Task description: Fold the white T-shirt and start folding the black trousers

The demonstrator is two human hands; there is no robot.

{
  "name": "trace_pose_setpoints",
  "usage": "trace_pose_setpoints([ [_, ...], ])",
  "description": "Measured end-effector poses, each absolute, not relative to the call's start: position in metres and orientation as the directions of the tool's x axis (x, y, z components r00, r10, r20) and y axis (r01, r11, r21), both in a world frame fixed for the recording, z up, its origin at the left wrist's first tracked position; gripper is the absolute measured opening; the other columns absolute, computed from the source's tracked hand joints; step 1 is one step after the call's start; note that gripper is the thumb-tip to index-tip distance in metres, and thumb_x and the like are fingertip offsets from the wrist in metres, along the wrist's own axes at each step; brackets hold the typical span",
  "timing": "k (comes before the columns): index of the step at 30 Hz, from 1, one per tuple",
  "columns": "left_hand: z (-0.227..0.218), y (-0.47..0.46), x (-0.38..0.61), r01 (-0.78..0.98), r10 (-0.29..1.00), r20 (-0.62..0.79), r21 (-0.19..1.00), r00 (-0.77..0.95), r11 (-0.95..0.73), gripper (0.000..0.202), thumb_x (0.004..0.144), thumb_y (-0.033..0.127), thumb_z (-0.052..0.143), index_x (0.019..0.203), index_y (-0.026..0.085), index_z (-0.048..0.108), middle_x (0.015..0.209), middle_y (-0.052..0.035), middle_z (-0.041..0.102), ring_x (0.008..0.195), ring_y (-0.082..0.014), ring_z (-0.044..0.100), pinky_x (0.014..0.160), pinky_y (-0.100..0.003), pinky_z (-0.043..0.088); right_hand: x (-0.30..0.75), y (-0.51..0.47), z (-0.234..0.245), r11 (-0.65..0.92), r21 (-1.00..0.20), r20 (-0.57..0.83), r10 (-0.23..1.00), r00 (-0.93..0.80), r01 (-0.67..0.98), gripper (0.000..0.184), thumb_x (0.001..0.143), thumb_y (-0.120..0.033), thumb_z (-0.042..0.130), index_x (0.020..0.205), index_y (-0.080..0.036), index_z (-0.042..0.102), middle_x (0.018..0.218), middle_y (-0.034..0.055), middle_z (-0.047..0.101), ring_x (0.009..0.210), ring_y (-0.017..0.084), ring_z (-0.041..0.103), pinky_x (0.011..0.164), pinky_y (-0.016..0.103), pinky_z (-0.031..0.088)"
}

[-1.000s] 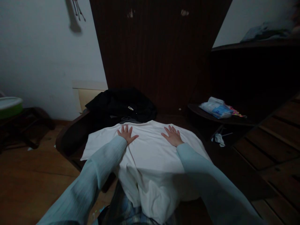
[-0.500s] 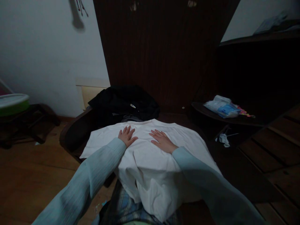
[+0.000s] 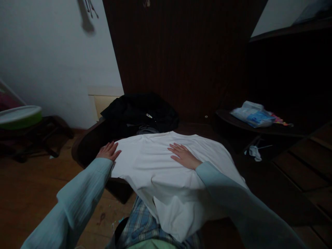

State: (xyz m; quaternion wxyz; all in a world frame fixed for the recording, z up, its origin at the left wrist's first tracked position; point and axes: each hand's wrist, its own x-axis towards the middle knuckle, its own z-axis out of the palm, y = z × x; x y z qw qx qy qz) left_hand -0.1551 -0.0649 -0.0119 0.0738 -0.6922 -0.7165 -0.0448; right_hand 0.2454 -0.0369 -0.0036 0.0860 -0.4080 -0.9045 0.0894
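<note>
A white T-shirt (image 3: 153,157) lies spread over a dark wooden surface, its near part hanging in folds toward my lap. My left hand (image 3: 108,151) rests at the end of the shirt's left sleeve, fingers stretched out and slightly apart. On the middle of the shirt, below the neckline, my right hand (image 3: 184,156) lies flat with its fingers extended. Neither hand grips the cloth. Where the shirt drapes, the surface under it is hidden.
Behind the shirt is a heap of black clothing (image 3: 145,109) against a dark wooden panel (image 3: 181,62). A plastic packet (image 3: 252,114) lies on a shelf at right. At far left, a green and white basin (image 3: 22,117) stands on a dark stool (image 3: 49,135).
My left hand has slid left from the shirt's upper middle to the sleeve end, and the cloth there is flatter. The right hand stays on the shirt. The view has shifted slightly.
</note>
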Motion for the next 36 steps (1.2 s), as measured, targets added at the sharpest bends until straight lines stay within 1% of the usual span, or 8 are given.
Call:
trace_pose_setpoints([
  [7,-0.009,-0.129,-0.141,0.947,0.941,0.111,-0.089,0.319,-0.310,0.092,0.056,0.062,0.056,0.135,0.023,0.029,0.141,-0.0100,0.029,0.131,-0.0309,0.020,0.101,-0.044,0.025,0.244,-0.037,-0.003,0.635,-0.246,0.073,0.765,-0.639,0.732,0.047,0.088,-0.045,0.029,0.132,-0.028,0.036,0.142,-0.0006,0.028,0.132,0.018,0.019,0.106,0.040,0.015],
  [11,-0.020,-0.161,-0.136,0.937,0.931,0.137,-0.150,0.337,-0.317,0.066,0.070,0.040,0.046,0.132,0.022,0.036,0.138,-0.0089,0.036,0.130,-0.0271,0.025,0.101,-0.042,0.025,0.244,-0.037,-0.003,0.640,-0.248,0.094,0.763,-0.640,0.727,0.047,0.088,-0.044,0.029,0.131,-0.026,0.037,0.142,0.0002,0.029,0.132,0.018,0.020,0.106,0.039,0.016],
  [14,-0.026,-0.164,-0.143,0.943,0.918,0.216,-0.083,0.332,-0.322,0.054,0.074,0.025,0.034,0.128,0.021,0.042,0.132,-0.0073,0.044,0.127,-0.0224,0.032,0.100,-0.038,0.030,0.245,-0.037,-0.004,0.644,-0.250,0.100,0.760,-0.642,0.723,0.047,0.088,-0.045,0.029,0.131,-0.026,0.038,0.142,0.0008,0.029,0.132,0.018,0.020,0.106,0.039,0.016],
  [19,-0.030,-0.154,-0.167,0.969,0.849,0.502,0.080,0.164,-0.235,0.040,0.077,0.018,0.032,0.107,0.021,0.059,0.109,-0.0084,0.061,0.105,-0.0230,0.054,0.090,-0.037,0.042,0.244,-0.035,-0.009,0.647,-0.262,0.119,0.758,-0.642,0.716,0.046,0.088,-0.045,0.030,0.130,-0.027,0.038,0.141,0.0007,0.030,0.131,0.018,0.021,0.106,0.040,0.017],
  [25,-0.005,-0.116,-0.136,0.947,0.608,0.793,0.225,-0.042,-0.228,0.027,0.073,0.016,0.045,0.095,0.019,0.062,0.108,-0.0075,0.059,0.097,-0.0230,0.057,0.082,-0.036,0.048,0.244,-0.035,-0.009,0.653,-0.279,0.154,0.754,-0.638,0.705,0.044,0.088,-0.042,0.034,0.129,-0.026,0.041,0.140,0.0025,0.033,0.130,0.020,0.024,0.105,0.042,0.019],
  [29,0.016,-0.084,-0.062,0.821,0.503,0.851,0.177,0.149,-0.542,0.030,0.082,0.014,0.035,0.097,0.019,0.060,0.107,-0.0079,0.059,0.100,-0.0187,0.056,0.085,-0.032,0.046,0.243,-0.038,-0.005,0.650,-0.283,0.148,0.757,-0.637,0.706,0.044,0.088,-0.040,0.035,0.128,-0.026,0.041,0.140,0.0027,0.033,0.130,0.021,0.024,0.105,0.043,0.019],
  [33,0.022,-0.076,0.001,0.520,0.333,0.685,-0.079,0.648,-0.850,0.029,0.086,0.022,0.039,0.110,0.019,0.054,0.114,-0.0097,0.058,0.112,-0.0191,0.048,0.090,-0.031,0.043,0.242,-0.038,-0.004,0.644,-0.293,0.139,0.760,-0.635,0.707,0.044,0.087,-0.037,0.036,0.129,-0.024,0.041,0.140,0.0039,0.033,0.130,0.021,0.024,0.106,0.044,0.018],
  [36,0.020,-0.070,0.006,0.526,0.430,0.586,0.007,0.687,-0.851,0.047,0.081,0.040,0.049,0.121,0.016,0.045,0.124,-0.0145,0.050,0.119,-0.0246,0.042,0.096,-0.038,0.038,0.242,-0.037,-0.005,0.628,-0.324,0.134,0.771,-0.622,0.708,0.047,0.083,-0.028,0.043,0.130,-0.022,0.039,0.139,0.0051,0.034,0.130,0.022,0.023,0.106,0.043,0.018],
])
